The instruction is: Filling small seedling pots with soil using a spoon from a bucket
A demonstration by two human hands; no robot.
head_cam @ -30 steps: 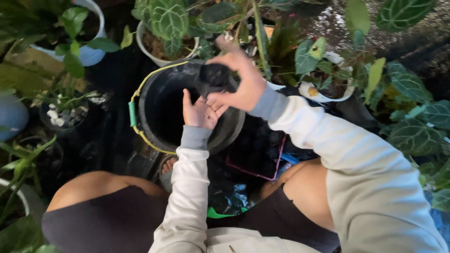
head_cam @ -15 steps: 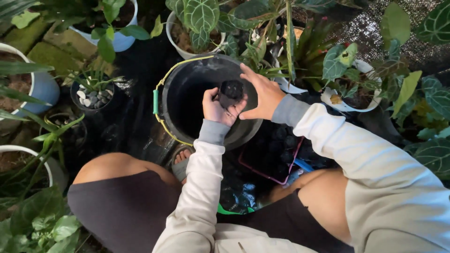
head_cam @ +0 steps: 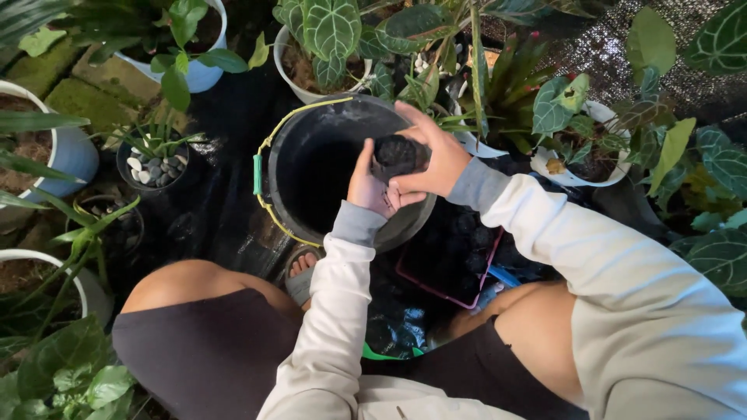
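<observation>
Both my hands hold a small black plastic pot (head_cam: 397, 155) over the mouth of a black bucket (head_cam: 311, 148) with a yellow wire handle and a green grip. My left hand (head_cam: 367, 187) cups the pot from below and the left. My right hand (head_cam: 437, 155) wraps over it from the right, fingers on its top and side. The bucket's inside is dark and I cannot tell what is in it. I am squatting, with my knees on either side and a sandalled foot (head_cam: 302, 272) just under the bucket.
Potted plants ring the spot: a white pot of veined leaves (head_cam: 327, 39) behind the bucket, a dark pot with pebbles (head_cam: 152, 165) at the left, pale blue pots (head_cam: 70, 159) further left, a white pot (head_cam: 580, 159) at the right. A pink-rimmed tray (head_cam: 459, 260) lies by my right knee.
My view has shifted so the bucket sits more central. My hands have stayed together over the bucket and turned the small black pot between them.
</observation>
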